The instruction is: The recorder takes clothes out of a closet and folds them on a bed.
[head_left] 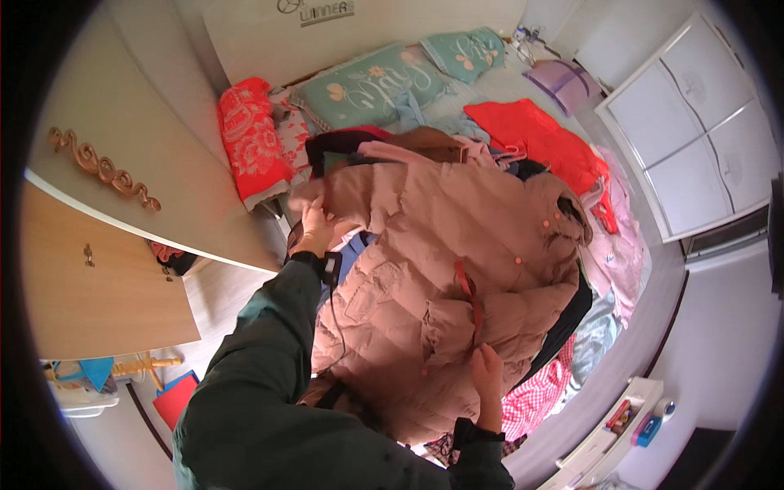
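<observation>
A brownish-pink puffer coat (392, 310) lies spread over the heap of clothes on the bed, its collar toward the right. My left hand (314, 227) is closed on the coat's sleeve at the left, near the cuff. Lower down, my right hand (487, 367) has its fingers closed on the coat's lower right part, just below a narrow red strap (469, 290). Several orange buttons run along the coat's front. The fingertips of my right hand are partly hidden.
Teal pillows (367, 86) and a red floral bundle (253, 135) lie at the bed's head. A red garment (531, 135) is beyond the coat. An open cabinet door (122, 147) stands close on the left, a white drawer cabinet (702, 114) at right.
</observation>
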`<state>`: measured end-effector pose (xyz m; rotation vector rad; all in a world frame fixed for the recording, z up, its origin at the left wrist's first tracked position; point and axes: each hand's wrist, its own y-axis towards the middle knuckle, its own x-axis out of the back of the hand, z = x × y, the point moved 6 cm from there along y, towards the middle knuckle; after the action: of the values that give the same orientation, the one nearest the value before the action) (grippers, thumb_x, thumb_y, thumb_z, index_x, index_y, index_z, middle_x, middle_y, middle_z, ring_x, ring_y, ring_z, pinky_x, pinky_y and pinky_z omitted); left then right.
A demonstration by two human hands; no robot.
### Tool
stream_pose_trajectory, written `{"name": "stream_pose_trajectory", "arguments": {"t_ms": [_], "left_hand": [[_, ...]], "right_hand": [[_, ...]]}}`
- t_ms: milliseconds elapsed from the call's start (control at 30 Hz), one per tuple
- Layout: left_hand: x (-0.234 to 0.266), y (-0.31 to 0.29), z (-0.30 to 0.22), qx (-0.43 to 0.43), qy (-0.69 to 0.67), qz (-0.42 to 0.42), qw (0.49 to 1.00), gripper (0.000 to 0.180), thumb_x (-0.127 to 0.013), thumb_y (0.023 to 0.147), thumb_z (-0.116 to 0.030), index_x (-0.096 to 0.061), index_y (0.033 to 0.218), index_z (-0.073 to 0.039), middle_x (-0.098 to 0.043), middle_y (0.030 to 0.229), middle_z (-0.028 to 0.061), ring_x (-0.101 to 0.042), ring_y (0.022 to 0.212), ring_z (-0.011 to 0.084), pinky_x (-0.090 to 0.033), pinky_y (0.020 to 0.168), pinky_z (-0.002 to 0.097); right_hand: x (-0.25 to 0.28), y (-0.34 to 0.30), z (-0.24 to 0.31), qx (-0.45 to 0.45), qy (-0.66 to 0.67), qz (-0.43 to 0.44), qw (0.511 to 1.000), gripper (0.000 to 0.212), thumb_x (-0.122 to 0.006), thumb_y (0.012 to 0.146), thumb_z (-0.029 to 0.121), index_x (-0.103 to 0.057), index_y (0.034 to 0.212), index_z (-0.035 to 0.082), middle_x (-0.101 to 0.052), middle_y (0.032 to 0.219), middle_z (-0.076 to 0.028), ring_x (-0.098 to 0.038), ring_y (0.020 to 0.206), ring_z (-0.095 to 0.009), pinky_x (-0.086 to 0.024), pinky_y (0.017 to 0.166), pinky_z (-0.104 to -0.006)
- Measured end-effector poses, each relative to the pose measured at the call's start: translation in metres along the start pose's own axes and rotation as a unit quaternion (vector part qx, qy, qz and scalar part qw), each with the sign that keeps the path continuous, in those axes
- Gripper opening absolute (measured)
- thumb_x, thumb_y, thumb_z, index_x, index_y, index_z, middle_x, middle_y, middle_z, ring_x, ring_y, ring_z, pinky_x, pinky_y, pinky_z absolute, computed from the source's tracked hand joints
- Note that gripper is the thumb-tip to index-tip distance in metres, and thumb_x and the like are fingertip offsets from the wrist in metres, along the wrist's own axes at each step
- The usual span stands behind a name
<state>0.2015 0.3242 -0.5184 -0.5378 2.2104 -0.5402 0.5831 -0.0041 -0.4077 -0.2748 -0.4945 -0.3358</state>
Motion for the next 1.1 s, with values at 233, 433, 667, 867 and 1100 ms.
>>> {"name": "stream_pose_trajectory", "arguments": {"t_ms": [233, 433, 667, 867, 1100], "left_hand": [[-0.141, -0.231, -0.039, -0.405, 0.411, 0.448, 0.683, 0.009, -0.059, 0.077, -0.002, -0.061, 0.086, -0.004, -0.057, 0.108, 0.0118, -0.057, 0.094, 0.0272, -0.046, 0.078, 0.0339], [-0.161, -0.369, 0.026, -0.483, 0.419, 0.650, 0.412, 0.029, -0.066, 0.054, -0.005, -0.060, 0.082, -0.003, -0.052, 0.114, 0.0130, -0.048, 0.106, 0.0342, -0.043, 0.081, 0.0397], [-0.153, -0.381, 0.044, -0.434, 0.493, 0.627, 0.418, 0.039, -0.063, 0.060, -0.006, -0.057, 0.098, -0.007, -0.041, 0.128, 0.0151, -0.043, 0.115, 0.0340, -0.037, 0.089, 0.0383], [-0.172, -0.331, 0.046, -0.431, 0.475, 0.590, 0.491, 0.045, -0.059, 0.065, -0.007, -0.053, 0.109, -0.007, -0.043, 0.125, 0.0174, -0.044, 0.110, 0.0351, -0.039, 0.086, 0.0378], [-0.209, -0.209, -0.029, -0.438, 0.340, 0.350, 0.755, 0.024, -0.052, 0.083, -0.004, -0.054, 0.104, 0.008, -0.055, 0.108, 0.0137, -0.052, 0.097, 0.0223, -0.042, 0.083, 0.0329]], "right_hand": [[-0.032, 0.032, 0.084, -0.085, 0.477, 0.046, 0.874, 0.032, -0.048, 0.090, 0.027, -0.048, 0.112, 0.004, -0.053, 0.095, 0.000, -0.048, 0.079, -0.007, -0.040, 0.061, -0.0206], [-0.006, 0.009, 0.150, -0.032, 0.624, 0.021, 0.781, 0.032, -0.046, 0.086, 0.027, -0.049, 0.108, 0.004, -0.055, 0.101, -0.005, -0.054, 0.087, -0.016, -0.046, 0.066, -0.0263], [0.001, -0.008, 0.088, 0.029, 0.468, -0.056, 0.882, 0.031, -0.045, 0.087, 0.023, -0.051, 0.111, 0.003, -0.055, 0.109, -0.009, -0.056, 0.095, -0.020, -0.049, 0.076, -0.0296], [-0.007, -0.001, 0.107, -0.032, 0.780, 0.099, 0.617, 0.035, -0.046, 0.090, 0.016, -0.044, 0.123, 0.005, -0.055, 0.110, -0.009, -0.056, 0.094, -0.016, -0.048, 0.076, -0.0296], [0.017, -0.002, 0.043, 0.121, -0.324, -0.149, 0.926, 0.057, -0.062, 0.072, 0.013, -0.041, 0.125, 0.005, -0.053, 0.110, -0.017, -0.058, 0.081, -0.028, -0.046, 0.066, -0.0399]]}}
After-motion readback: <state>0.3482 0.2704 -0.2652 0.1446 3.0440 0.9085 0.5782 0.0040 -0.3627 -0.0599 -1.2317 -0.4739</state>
